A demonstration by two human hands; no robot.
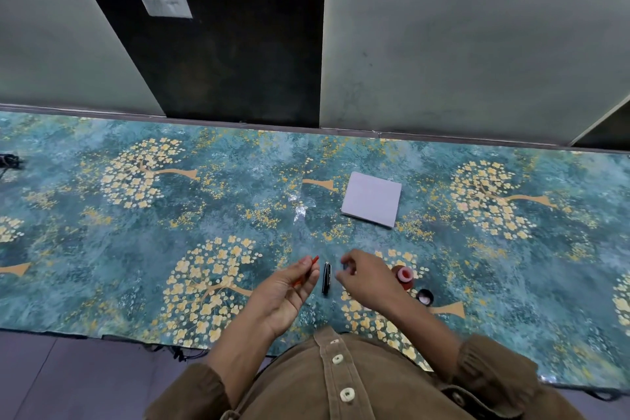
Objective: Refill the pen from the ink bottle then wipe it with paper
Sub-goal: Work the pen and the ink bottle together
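My left hand (289, 286) holds a thin red pen part (312, 263) between its fingers, tip pointing up and right. A black pen cap or barrel (326, 278) with a silver clip lies on the table between my hands. My right hand (366, 278) hovers just right of it, fingertips pinched on something small and dark that I cannot identify. The open red ink bottle (405, 276) stands right behind my right hand, partly hidden by it. Its black lid (425, 297) lies upturned beside it. A folded white paper (372, 198) rests farther back.
The table (136, 249) has a teal cover with yellow trees, and its front edge runs close to my body. A grey wall and a dark panel rise behind it. A dark cable (10, 160) lies at the far left.
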